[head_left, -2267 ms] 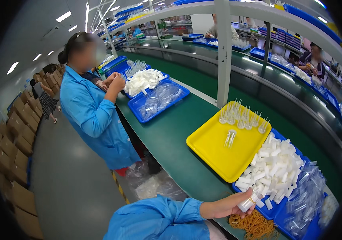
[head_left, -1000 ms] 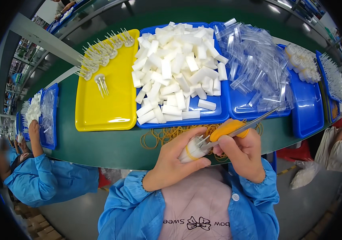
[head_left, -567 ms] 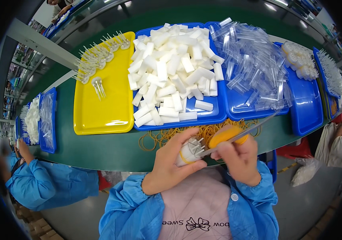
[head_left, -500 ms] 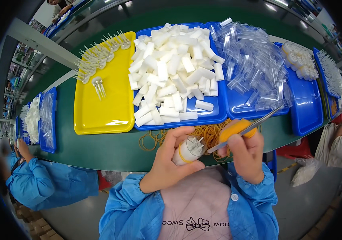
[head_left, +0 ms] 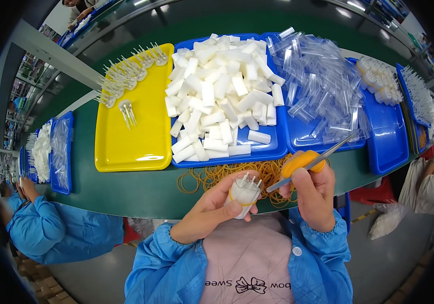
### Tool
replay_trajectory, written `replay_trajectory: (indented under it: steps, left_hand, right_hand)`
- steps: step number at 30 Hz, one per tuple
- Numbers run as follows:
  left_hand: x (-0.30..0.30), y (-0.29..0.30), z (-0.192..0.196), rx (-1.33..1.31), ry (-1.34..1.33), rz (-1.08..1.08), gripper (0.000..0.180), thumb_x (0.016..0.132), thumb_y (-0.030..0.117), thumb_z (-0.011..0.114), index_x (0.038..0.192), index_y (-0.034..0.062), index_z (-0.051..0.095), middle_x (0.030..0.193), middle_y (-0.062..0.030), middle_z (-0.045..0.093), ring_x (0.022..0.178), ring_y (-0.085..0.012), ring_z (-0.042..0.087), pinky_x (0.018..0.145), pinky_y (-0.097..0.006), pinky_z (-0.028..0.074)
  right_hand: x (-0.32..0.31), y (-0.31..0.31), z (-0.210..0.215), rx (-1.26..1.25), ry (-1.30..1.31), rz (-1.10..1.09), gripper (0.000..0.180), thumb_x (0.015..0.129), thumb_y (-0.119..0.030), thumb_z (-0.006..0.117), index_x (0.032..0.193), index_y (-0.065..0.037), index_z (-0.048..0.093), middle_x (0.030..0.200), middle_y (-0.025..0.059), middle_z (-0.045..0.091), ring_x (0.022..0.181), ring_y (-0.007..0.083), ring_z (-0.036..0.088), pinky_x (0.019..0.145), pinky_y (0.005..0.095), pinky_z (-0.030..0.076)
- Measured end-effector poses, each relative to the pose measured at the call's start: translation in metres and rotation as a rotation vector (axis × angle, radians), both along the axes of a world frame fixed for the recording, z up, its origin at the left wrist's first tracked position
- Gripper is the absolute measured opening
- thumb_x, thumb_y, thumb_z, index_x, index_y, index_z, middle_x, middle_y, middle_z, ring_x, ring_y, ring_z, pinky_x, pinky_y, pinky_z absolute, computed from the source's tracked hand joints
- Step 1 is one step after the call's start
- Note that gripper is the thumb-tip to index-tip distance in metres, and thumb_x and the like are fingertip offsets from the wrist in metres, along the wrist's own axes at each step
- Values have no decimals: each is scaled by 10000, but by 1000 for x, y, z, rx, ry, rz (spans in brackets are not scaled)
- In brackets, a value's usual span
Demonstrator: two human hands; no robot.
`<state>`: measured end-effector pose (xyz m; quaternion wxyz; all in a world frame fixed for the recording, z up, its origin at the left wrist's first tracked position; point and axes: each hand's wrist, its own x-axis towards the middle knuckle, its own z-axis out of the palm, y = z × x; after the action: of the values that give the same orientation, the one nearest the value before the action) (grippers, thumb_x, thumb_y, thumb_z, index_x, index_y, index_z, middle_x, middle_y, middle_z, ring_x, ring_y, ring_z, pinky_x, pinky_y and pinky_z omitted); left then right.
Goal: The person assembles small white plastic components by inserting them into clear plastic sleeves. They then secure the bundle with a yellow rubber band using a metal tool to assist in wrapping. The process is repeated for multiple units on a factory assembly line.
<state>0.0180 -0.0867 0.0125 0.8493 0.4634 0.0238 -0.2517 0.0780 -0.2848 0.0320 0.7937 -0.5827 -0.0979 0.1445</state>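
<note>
In front of my chest, my left hand (head_left: 214,207) is closed around a white cylindrical bundle (head_left: 245,190). Clear film seems to wrap it, a yellow rubber band circles it, and several thin white prongs stick up from its top. My right hand (head_left: 316,195) grips slim metal tweezers (head_left: 336,146), whose pointed end slants away to the upper right. Their flat grey end lies close beside the bundle; contact is hard to tell. Orange covers (head_left: 298,162), apparently finger cots, sit on the right fingers. Yellow-brown rubber bands (head_left: 207,176) lie heaped just beyond both hands.
A yellow tray (head_left: 133,152) holds pronged white pieces. Blue trays bear white foam blocks (head_left: 222,96), clear plastic tubes (head_left: 323,76) and banded white bundles (head_left: 379,81). The green table's (head_left: 125,195) edge curves before me. A co-worker in a blue sleeve (head_left: 39,223) sits at left.
The bundle has been turned more upright in my left hand, its prongs now pointing up, and the left thumb presses its near side. The tweezers have shifted only slightly.
</note>
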Motion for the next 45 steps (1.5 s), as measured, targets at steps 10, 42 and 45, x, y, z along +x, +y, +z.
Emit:
replay_trajectory:
  steps: [10,42,45]
  left_hand:
    - [1,0,-2,75,-66,-71,603,936,191,541,1438,44,240,1241,-72,467,987,-106,499,829,-260,445]
    - [5,1,-10,-110,45,-32,578,948,311,480,1406,20,284,1139,-83,518,888,-145,526,746,-268,453]
    - [7,8,-18,-298,126,-64,588,933,360,476,1374,5,317,1107,-106,535,859,-167,539,718,-270,452]
  right_hand:
    - [2,12,0,-9,28,38,129,920,-73,514,985,20,576,800,37,581,659,54,514,576,208,432]
    - [11,9,-1,-312,-291,182,125,935,-93,506,985,10,556,767,29,577,646,59,520,575,205,434]
    - [6,15,2,-93,-187,174,145,938,-107,510,1000,15,558,776,40,577,648,68,522,573,211,436]
